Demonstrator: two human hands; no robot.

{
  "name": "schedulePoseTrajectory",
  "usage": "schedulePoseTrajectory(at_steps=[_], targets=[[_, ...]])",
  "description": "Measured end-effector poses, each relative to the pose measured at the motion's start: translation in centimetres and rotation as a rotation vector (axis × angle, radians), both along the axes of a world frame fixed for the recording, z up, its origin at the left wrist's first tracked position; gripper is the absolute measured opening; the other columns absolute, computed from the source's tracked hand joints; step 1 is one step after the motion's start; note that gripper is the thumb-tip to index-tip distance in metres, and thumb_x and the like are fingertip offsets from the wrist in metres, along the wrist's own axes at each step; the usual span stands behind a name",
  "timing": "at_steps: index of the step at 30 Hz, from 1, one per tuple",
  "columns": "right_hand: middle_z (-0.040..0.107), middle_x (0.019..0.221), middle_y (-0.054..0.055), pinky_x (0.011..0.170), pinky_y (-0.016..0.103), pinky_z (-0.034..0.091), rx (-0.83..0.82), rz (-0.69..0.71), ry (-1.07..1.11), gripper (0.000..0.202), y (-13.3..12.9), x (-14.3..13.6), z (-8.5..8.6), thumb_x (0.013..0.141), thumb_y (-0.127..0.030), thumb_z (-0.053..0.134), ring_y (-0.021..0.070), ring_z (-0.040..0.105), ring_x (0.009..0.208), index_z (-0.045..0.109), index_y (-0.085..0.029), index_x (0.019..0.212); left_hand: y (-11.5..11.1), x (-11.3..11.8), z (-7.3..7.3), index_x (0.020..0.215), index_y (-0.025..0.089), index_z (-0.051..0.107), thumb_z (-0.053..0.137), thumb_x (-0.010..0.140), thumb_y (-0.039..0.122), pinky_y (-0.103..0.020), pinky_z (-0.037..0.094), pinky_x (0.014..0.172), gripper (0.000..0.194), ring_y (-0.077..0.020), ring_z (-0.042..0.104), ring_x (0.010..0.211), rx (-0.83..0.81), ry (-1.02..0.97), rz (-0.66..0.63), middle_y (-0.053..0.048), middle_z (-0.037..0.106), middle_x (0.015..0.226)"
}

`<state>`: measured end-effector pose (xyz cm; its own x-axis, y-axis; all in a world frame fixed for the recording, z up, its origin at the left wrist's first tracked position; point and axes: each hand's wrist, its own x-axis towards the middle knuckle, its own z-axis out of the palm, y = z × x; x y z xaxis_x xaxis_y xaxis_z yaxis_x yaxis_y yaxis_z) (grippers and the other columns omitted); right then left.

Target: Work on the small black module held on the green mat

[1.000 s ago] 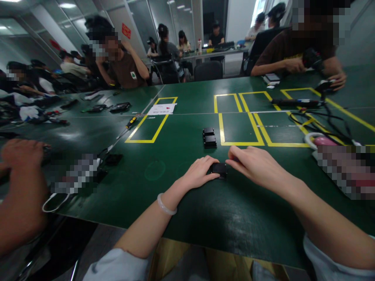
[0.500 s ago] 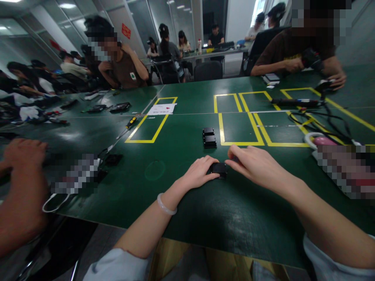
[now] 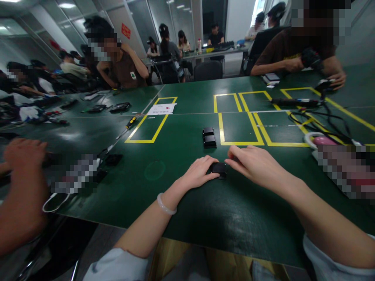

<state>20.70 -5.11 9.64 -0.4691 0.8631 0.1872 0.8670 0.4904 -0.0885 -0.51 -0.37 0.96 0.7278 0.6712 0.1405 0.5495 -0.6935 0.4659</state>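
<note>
Green table [image 3: 187, 218] w/ yellow tape boxes [image 3: 237, 128], busy room behind, ppl seated along far edge. Centre of frame: small black block [image 3: 218, 169] lies flat on table. Left hand [image 3: 199, 171] rests palm-down, fingertips touching block's left side, not closed round it. Right hand [image 3: 258, 166] comes in from right, fingers narrow, tips at block's upper right edge; grip itself can't be told. Two more black blocks [image 3: 209, 137] sit just above, near tape. Screwdriver [image 3: 129, 125] centre-left. Another person's hand [image 3: 23, 154] at left edge.
</note>
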Motion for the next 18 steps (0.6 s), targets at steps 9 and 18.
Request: schedulePoseTrajectory(at_steps=[9, 18], targets=[[0.065, 0.080, 0.004, 0.061, 0.029, 0.034, 0.020, 0.048, 0.018, 0.014, -0.16, 0.18, -0.26, 0.094, -0.025, 0.039, 0.0198, 0.060, 0.070, 0.048, -0.019, 0.103, 0.02, 0.01, 0.03, 0.118, 0.021, 0.052, 0.058, 0.091, 0.044, -0.039, 0.045, 0.091, 0.036, -0.0247, 0.056, 0.104, 0.008, 0.005, -0.004, -0.007, 0.058, 0.115], [0.065, 0.073, 0.003, 0.058, 0.028, 0.032, -0.017, 0.013, -0.004, 0.019, 0.01, 0.05, -0.20, 0.098, -0.033, 0.037, 0.0195, 0.058, 0.065, 0.050, -0.021, 0.092, 0.04, -0.05, -0.12, 0.119, 0.021, 0.052, 0.059, 0.091, 0.042, -0.037, 0.045, 0.090, 0.036, -0.0241, 0.056, 0.104, 0.017, -0.001, -0.003, -0.007, 0.058, 0.115]])
